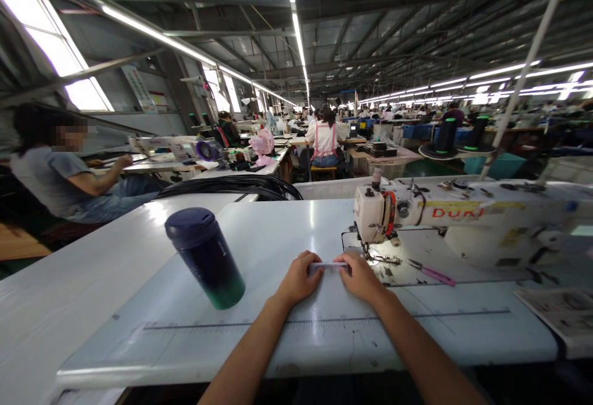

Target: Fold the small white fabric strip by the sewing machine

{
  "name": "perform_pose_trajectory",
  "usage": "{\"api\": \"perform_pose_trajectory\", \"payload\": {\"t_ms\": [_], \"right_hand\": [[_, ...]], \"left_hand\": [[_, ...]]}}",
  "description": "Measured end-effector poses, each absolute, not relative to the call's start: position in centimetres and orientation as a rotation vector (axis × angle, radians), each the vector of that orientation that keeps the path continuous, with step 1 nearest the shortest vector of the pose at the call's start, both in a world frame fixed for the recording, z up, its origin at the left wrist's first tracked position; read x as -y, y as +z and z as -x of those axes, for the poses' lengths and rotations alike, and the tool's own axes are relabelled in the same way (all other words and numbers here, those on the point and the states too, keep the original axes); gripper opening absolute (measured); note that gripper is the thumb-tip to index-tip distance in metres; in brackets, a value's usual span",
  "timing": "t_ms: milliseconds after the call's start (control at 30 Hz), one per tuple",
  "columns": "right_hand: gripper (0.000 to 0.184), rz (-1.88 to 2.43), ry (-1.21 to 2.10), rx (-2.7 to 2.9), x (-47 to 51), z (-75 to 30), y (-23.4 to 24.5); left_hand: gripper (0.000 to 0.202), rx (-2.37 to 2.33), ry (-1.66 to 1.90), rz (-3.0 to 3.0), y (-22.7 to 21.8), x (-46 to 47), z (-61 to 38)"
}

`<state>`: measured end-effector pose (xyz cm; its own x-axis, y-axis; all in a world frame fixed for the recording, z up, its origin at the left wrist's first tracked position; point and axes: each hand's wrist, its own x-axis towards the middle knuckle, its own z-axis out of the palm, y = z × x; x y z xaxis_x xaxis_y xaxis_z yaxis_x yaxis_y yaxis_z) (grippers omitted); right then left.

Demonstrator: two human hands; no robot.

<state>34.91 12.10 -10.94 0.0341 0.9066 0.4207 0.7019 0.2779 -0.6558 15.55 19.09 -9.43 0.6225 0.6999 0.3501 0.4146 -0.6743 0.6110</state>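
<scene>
The left hand [299, 278] and the right hand [361, 278] are both gripping a thin pale strip [328, 265] on the white table [278, 232], just beside the sewing machine [407, 207]. Small pink snips [430, 273] are lying near. The strip is too small for telling if it is already sewn.

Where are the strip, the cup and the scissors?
strip [328, 265]: head view, its middle, between the two hands
cup [208, 266]: head view, its dark blue body
scissors [438, 275]: head view, their pink handle
</scene>
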Motion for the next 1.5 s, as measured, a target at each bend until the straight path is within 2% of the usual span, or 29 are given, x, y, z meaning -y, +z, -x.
{"api": "perform_pose_trajectory", "payload": {"t_ms": [233,367,533,967,1033,1100,1200,1400,1500], "right_hand": [[0.023,1.442,0.313,1.704,-12.2,-34.8,-11.1],[0.016,1.443,0.229,1.694,-12.4,-34.9,-11.5],[0.011,1.454,0.225,1.703,-12.4,-34.9,-11.6],[0.014,1.486,0.214,1.746,-11.9,-34.5,-10.8],[0.015,1.486,0.197,1.748,-11.9,-34.5,-10.9],[0.016,1.474,0.197,1.734,-11.8,-34.4,-10.8],[0.017,1.439,0.261,1.657,-11.7,-34.0,-10.4],[0.019,1.417,0.585,1.374,-12.2,-33.5,-10.1],[0.023,1.38,0.695,1.28,-13.2,-34.0,-11.1]], "left_hand": [[0.008,-0.885,0.803,-2.352,-9.8,-19.3,-15.8],[0.008,-0.881,0.81,-2.355,-9.9,-19.3,-15.7],[0.016,-0.839,0.795,-2.345,-9.6,-19.1,-15.6],[0.011,-0.851,0.763,-2.457,-9.2,-18.7,-15.7],[0.016,-0.875,0.772,-2.506,-8.6,-18.2,-15.7],[0.033,-0.901,0.792,-2.609,-8.0,-17.5,-15.7],[0.048,-0.869,0.834,-2.783,-7.4,-16.6,-16.2],[0.034,-0.773,0.9,-3.064,-8.7,-16.8,-17.9],[0.039,-0.715,0.981,-3.16,-9.4,-17.2,-18.0]]}}
